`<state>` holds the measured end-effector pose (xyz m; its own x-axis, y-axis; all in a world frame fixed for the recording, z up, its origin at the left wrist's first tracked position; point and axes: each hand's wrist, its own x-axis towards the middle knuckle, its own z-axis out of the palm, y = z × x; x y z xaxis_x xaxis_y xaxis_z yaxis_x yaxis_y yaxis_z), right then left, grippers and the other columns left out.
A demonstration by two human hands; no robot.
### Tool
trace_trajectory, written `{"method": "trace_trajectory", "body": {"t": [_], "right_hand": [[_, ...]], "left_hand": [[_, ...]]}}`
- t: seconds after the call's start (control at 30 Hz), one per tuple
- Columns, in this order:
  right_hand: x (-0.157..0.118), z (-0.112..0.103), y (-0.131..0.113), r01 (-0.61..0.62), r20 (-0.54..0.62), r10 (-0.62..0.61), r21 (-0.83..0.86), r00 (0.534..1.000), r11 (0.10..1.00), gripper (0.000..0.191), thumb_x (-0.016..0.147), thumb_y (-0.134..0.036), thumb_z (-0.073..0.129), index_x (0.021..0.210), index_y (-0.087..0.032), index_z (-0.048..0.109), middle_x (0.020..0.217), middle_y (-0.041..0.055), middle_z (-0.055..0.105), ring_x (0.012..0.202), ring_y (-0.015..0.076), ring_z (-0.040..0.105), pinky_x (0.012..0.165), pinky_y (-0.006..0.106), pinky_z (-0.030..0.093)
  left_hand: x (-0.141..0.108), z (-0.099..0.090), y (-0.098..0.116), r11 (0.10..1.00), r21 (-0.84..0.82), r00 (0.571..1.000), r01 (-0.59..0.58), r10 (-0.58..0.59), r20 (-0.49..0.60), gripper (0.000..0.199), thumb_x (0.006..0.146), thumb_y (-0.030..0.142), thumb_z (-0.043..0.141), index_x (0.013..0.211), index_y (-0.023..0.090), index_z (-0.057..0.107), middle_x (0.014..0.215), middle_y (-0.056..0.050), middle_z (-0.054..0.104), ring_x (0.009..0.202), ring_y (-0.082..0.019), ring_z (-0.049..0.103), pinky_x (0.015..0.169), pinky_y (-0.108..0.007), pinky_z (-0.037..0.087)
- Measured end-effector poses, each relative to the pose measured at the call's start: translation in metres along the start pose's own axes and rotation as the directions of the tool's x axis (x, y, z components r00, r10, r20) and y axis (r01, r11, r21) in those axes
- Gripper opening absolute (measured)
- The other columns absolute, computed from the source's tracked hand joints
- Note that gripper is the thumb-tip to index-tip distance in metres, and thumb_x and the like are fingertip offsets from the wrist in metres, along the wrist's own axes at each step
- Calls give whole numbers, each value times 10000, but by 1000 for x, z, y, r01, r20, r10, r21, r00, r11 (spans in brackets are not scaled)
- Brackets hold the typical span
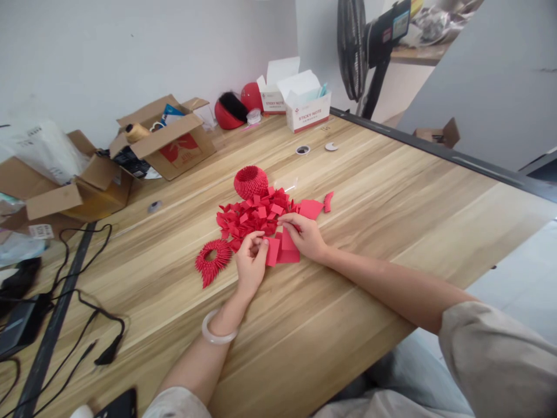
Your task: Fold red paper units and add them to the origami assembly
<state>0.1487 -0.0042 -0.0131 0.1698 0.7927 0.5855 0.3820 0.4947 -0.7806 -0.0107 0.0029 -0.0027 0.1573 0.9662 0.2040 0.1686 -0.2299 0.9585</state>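
Note:
My left hand point(251, 264) is closed in a pinch on a red paper square point(272, 251), low over the table. Just to the right, my right hand point(308, 237) has its thumb and fingers pressed together at the edge of the red pile; what lies between the fingertips is too small to make out. Under and between the hands lie more red paper sheets point(289, 256). Beyond them is a heap of small folded red paper pieces point(256, 215). A round bowl of interlocked red paper pieces point(251, 182) stands behind the heap, and a red paper ring with a pointed end point(213, 262) lies left of my left hand.
Open cardboard boxes point(185, 151) stand along the wall at left, with sticky note boxes point(308, 110) at the back. A black fan point(352, 49) rises past the table's far edge. Black cables point(108, 342) and a phone point(119, 404) lie at lower left.

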Motion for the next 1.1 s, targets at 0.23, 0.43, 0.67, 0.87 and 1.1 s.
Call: {"method": "trace_trajectory", "body": {"t": [0.23,0.43,0.67,0.87,1.1], "right_hand": [[1,-2,2,19,-21,-20,-59,1000,998,241,865,-145,359,917,-196,588,893,76,660,874,180,618,834,353,494],[2,-4,0,54,-63,-57,-50,996,997,266,843,-99,334,903,-196,574,905,83,629,908,168,598,857,341,480],[2,-4,0,42,-105,-45,-37,993,998,245,829,-103,357,934,-186,562,947,98,606,931,179,576,874,362,464],[0,0,2,-17,-59,18,18,998,1000,194,809,-134,433,943,-194,559,935,86,609,901,178,591,803,333,499],[-3,2,5,-81,-32,82,43,996,996,190,801,-154,450,949,-194,562,940,84,620,874,175,607,774,320,518]], "left_hand": [[0,-3,1,985,170,998,-40,33,45,199,789,296,574,859,155,696,817,-51,675,748,-144,595,698,-243,459],[0,-3,-3,983,175,998,-49,41,51,208,785,291,585,895,152,695,859,-64,685,756,-141,605,717,-249,467],[1,-3,-7,973,197,985,-121,93,144,163,754,253,618,861,158,697,933,-84,683,825,-159,626,766,-279,487],[1,-3,-8,964,227,987,-136,112,117,149,750,266,618,813,164,706,971,-92,689,894,-186,640,854,-330,482],[2,-2,-10,984,149,991,-92,77,107,165,735,267,626,826,163,717,1019,-102,687,914,-196,650,871,-347,492]]}}
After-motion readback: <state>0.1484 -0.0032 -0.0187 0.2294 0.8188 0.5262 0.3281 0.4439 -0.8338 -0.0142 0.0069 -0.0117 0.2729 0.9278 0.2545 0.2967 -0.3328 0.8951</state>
